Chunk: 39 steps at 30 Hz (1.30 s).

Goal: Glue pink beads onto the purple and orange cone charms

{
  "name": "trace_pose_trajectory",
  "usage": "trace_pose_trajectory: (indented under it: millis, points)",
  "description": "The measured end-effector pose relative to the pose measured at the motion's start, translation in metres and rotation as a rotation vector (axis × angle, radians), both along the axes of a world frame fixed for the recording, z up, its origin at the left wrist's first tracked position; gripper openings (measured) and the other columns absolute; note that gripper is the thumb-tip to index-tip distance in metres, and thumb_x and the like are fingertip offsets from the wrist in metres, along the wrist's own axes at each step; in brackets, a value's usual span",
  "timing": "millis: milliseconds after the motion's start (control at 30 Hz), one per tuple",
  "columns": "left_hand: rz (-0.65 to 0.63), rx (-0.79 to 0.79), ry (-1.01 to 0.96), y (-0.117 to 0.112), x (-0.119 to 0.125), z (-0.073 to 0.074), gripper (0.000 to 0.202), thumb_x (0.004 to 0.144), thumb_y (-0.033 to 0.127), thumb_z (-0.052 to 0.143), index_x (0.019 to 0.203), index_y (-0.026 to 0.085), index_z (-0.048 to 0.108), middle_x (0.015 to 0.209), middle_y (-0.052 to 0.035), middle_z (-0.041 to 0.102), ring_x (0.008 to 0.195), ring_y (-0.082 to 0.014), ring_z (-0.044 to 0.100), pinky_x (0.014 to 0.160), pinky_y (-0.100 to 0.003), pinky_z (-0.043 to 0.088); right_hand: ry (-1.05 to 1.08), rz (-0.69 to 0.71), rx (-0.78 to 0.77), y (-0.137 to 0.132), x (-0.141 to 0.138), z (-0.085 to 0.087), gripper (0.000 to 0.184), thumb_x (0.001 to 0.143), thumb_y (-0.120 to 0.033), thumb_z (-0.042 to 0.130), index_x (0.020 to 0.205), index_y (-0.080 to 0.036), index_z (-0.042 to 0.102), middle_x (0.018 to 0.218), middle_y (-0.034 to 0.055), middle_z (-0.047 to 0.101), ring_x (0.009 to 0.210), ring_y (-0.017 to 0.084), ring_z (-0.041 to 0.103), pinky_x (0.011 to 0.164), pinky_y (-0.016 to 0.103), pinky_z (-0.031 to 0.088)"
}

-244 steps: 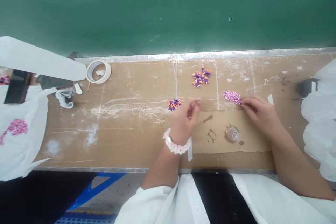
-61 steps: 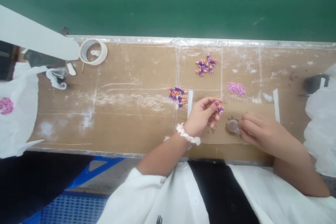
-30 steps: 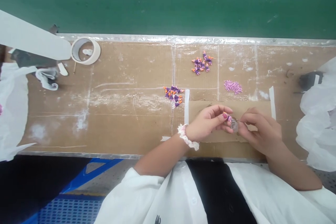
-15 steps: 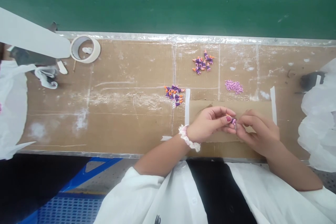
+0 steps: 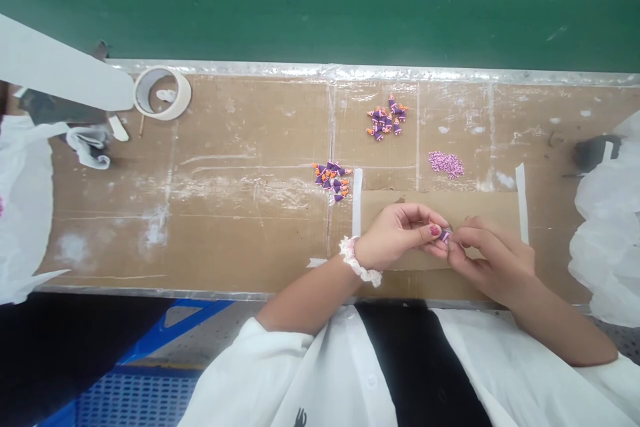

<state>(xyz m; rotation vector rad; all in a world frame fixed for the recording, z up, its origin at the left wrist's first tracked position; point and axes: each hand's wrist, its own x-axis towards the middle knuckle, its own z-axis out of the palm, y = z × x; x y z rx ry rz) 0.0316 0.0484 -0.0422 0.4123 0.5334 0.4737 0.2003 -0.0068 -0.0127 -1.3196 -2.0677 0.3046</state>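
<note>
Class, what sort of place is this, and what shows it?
Probably a hand-assembly station in a workshop: a scuffed cardboard-covered bench, sorted heaps of purple-and-orange pieces and pink beads, left hand and right hand pinching a tiny purple piece.

A small craft-assembly workshop: a cardboard-covered table (image 5: 240, 213) scuffed with white residue, a tape roll (image 5: 162, 93), sorted heaps of purple-orange pieces (image 5: 332, 181) and pink beads (image 5: 446, 164), white plastic bags (image 5: 603, 227).

item: purple piece (image 5: 444, 235), tiny | pose: pinched between left hand (image 5: 400, 238) and right hand (image 5: 495, 261)
</note>
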Motion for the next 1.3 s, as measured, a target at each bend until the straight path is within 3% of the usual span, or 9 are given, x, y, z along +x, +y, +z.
trace_pose_trajectory:
  millis: [300, 567, 833, 1067, 1300]
  points:
    - [-0.016, 0.077, 0.009, 0.003, -0.003, 0.006, 0.034, 0.067, 0.036, 0.079, 0.081, 0.010, 0.063, 0.069, -0.0018, 0.066, 0.063, -0.0096, 0.066, 0.066, -0.024, 0.059, -0.042, -0.062, 0.030, -0.003, -0.006, 0.003, 0.016, 0.083, -0.005, 0.060, 0.081, -0.020, 0.055, 0.066, -0.0024, 0.058, 0.057, 0.007, 0.054, 0.050, 0.018, 0.042]
    - [0.083, 0.212, 0.040, 0.004, -0.005, 0.009, 0.023, 0.072, 0.030, 0.076, 0.082, 0.012, 0.066, 0.072, -0.0028, 0.066, 0.066, -0.0112, 0.067, 0.069, -0.025, 0.058, 0.171, 0.074, 0.073, 0.006, 0.005, 0.000, 0.024, 0.078, -0.001, 0.066, 0.095, -0.017, 0.059, 0.078, 0.0035, 0.063, 0.064, 0.012, 0.056, 0.056, 0.027, 0.048]
    - [0.107, 0.253, 0.033, 0.000, -0.003, 0.006, 0.021, 0.074, 0.029, 0.074, 0.082, 0.012, 0.066, 0.073, -0.0029, 0.065, 0.068, -0.0112, 0.066, 0.069, -0.026, 0.058, 0.105, 0.066, 0.113, 0.007, 0.001, 0.001, 0.025, 0.076, 0.002, 0.066, 0.088, -0.017, 0.058, 0.072, 0.0024, 0.061, 0.060, 0.011, 0.049, 0.052, 0.026, 0.043]
    - [0.089, 0.286, 0.115, 0.000, -0.003, 0.011, 0.027, 0.071, 0.036, 0.076, 0.080, 0.012, 0.067, 0.074, -0.0034, 0.065, 0.068, -0.0126, 0.066, 0.070, -0.029, 0.058, 0.038, 0.093, 0.147, 0.008, 0.001, 0.001, 0.023, 0.078, -0.001, 0.065, 0.085, -0.020, 0.056, 0.070, 0.0013, 0.059, 0.062, 0.013, 0.056, 0.051, 0.027, 0.044]
    - [0.112, 0.338, 0.143, -0.001, -0.002, 0.012, 0.027, 0.072, 0.037, 0.075, 0.078, 0.012, 0.068, 0.074, -0.0040, 0.065, 0.067, -0.0122, 0.066, 0.069, -0.028, 0.059, 0.022, 0.061, 0.183, 0.006, -0.002, 0.003, 0.022, 0.079, -0.001, 0.062, 0.083, -0.021, 0.055, 0.065, -0.0001, 0.056, 0.057, 0.012, 0.052, 0.049, 0.026, 0.043]
